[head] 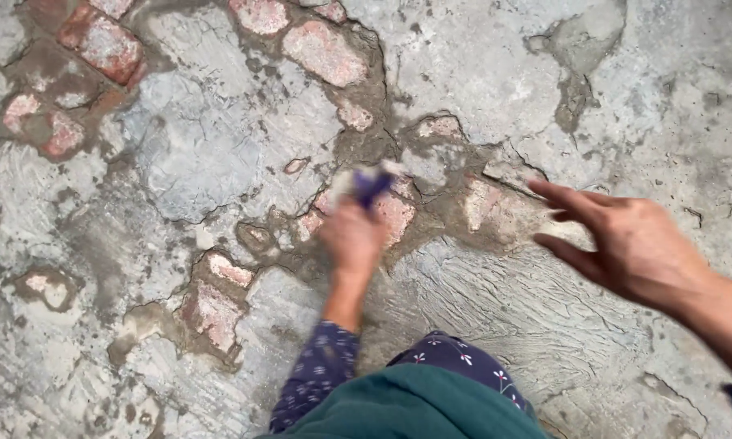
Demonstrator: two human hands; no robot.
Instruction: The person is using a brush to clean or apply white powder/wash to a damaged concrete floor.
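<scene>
My left hand [352, 236] is stretched forward over the worn floor, blurred by motion, with its fingers closed on a small object [372, 184] that shows purple and white; its shape is too smeared to name. My right hand [626, 240] hovers to the right with fingers spread and nothing in it. A dark blue sleeve with a small floral print [321, 370] covers my left forearm. A green cloth [419, 406] lies over my front at the bottom edge.
The ground is cracked grey cement [220, 146] with patches broken away to reddish bricks [106, 45] at the top left, centre and lower left. Rough trowel marks [504, 301] score the cement below my right hand.
</scene>
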